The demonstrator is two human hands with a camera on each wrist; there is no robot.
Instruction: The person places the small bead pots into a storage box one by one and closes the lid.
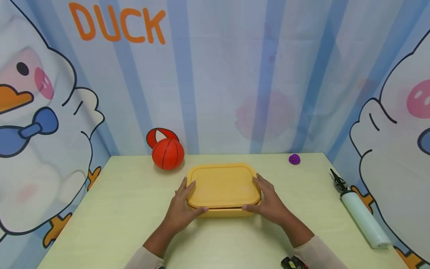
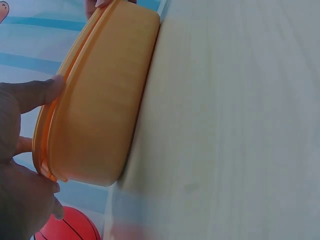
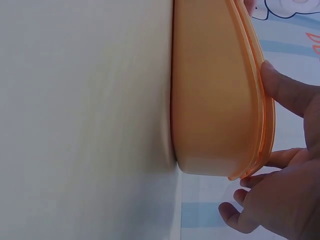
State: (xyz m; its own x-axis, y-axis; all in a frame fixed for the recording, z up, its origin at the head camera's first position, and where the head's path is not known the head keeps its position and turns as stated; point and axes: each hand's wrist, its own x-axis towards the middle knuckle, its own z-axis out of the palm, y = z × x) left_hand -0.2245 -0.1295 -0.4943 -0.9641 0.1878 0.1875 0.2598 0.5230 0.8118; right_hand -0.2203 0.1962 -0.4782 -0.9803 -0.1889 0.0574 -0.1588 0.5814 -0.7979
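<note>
A yellow plastic container (image 1: 228, 213) stands on the table with its matching lid (image 1: 223, 186) on top. Along the front, a thin dark gap runs between lid and rim. My left hand (image 1: 180, 211) grips the lid's left side, thumb on the front edge and fingers at the side. The right hand (image 1: 271, 203) holds the opposite side the same way, its thumb at the front right corner. In the left wrist view the container's wall (image 2: 102, 105) rests on the table, and the left thumb presses on the lid's edge. The right wrist view shows the right thumb (image 3: 285, 87) against the lid's edge.
Behind the container to the left is a red ball (image 1: 168, 154) with basketball lines, in front of a red and white piece (image 1: 158, 135). A small purple object (image 1: 294, 159) lies at the back right. A pale green hand pump (image 1: 364, 220) lies along the table's right edge.
</note>
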